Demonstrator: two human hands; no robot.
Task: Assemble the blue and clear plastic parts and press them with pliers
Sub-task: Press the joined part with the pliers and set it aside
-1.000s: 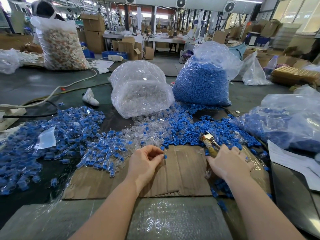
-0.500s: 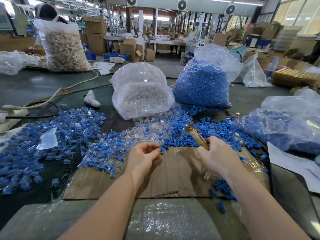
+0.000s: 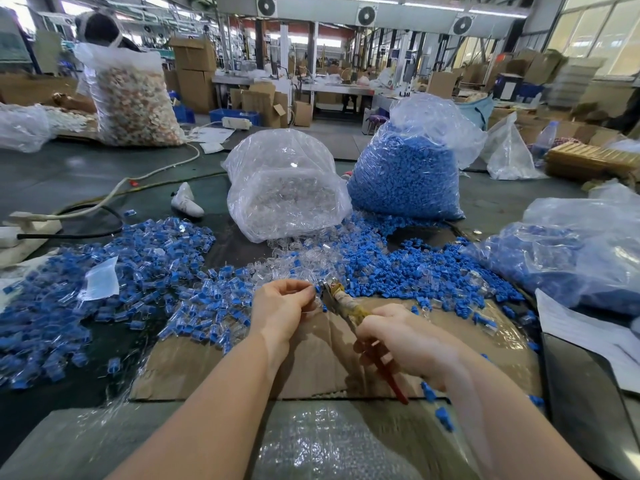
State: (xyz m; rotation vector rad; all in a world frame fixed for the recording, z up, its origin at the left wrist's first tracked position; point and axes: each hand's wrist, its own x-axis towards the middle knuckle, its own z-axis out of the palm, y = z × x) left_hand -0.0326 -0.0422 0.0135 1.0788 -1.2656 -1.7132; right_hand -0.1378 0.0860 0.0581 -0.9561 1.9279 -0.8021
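Head view looks down on a bench with a cardboard sheet (image 3: 311, 362) laid on it; the left hand (image 3: 282, 308) pinches a small assembled blue and clear part (image 3: 316, 289) at its fingertips, holding it up to the nose of the pliers (image 3: 341, 301); the right hand (image 3: 403, 341) is clenched round the pliers' handles, one red handle sticking out below the palm; whether the jaws already bite the part is too small to tell. To press well, I judge the part should sit square between the jaws, fingertips kept back from the nose, and the squeeze be firm but short, lest the clear shell crack. Behind the hands stand two plastic sacks: the clear-parts bag (image 3: 284, 185) holds transparent pieces; the blue-parts bag (image 3: 408, 168) is heaped with blue ones; loose parts of both kinds spill across the bench.
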